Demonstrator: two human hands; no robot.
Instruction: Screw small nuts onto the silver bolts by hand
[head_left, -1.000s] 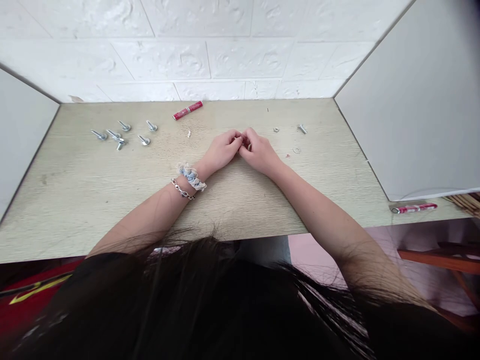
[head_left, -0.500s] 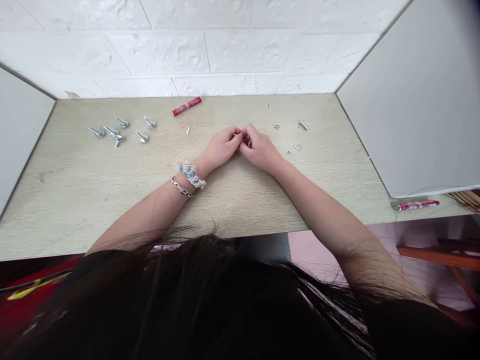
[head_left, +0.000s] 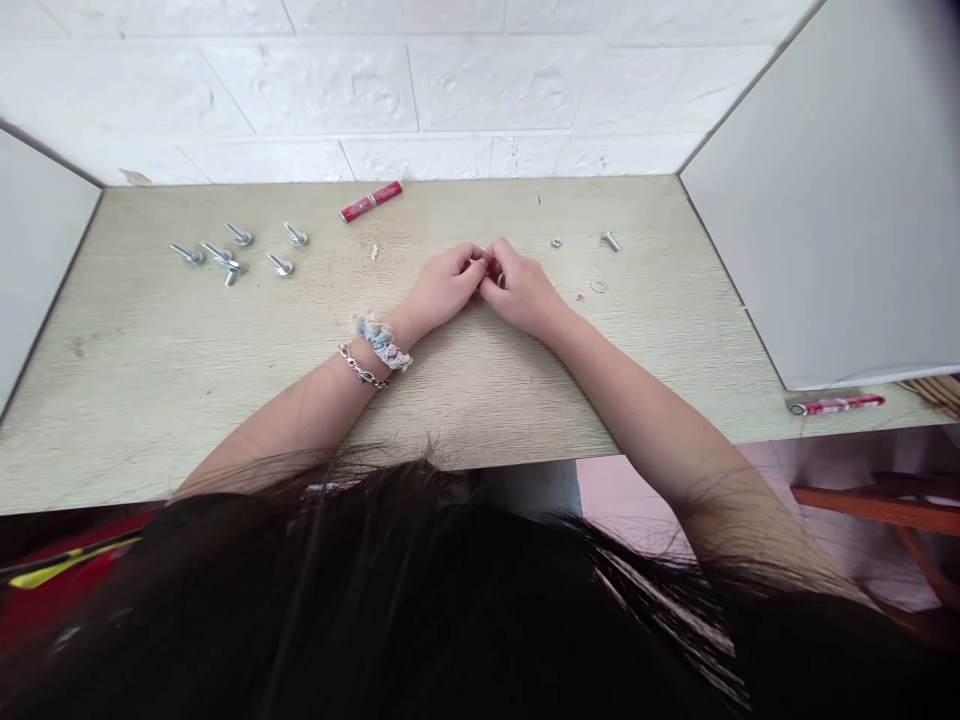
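Above the middle of the wooden table point(head_left: 450, 400), my left hand point(head_left: 448, 283) and my right hand point(head_left: 519, 288) meet at the fingertips. Both are closed, with thumbs and fingers pinched together. Whatever lies between the fingertips is hidden or too small to name. To the right of my right hand are a loose nut point(head_left: 556, 242), a short bolt point(head_left: 610, 241) and a thin flat washer point(head_left: 598, 286). Several bolts with hardware on them, among them a bolt point(head_left: 281, 265), lie to the left of my left hand.
A red tube point(head_left: 370, 202) lies near the white brick-pattern wall point(head_left: 480, 85). Another red tube point(head_left: 836, 405) rests at the right front edge. White panels point(head_left: 817, 230) border the table on both sides. A small white scrap point(head_left: 374, 251) lies among brown specks.
My fingers have shifted slightly at the meeting point, still pinched together. The whole view has tilted a little, and the things on the table stay where they lay.
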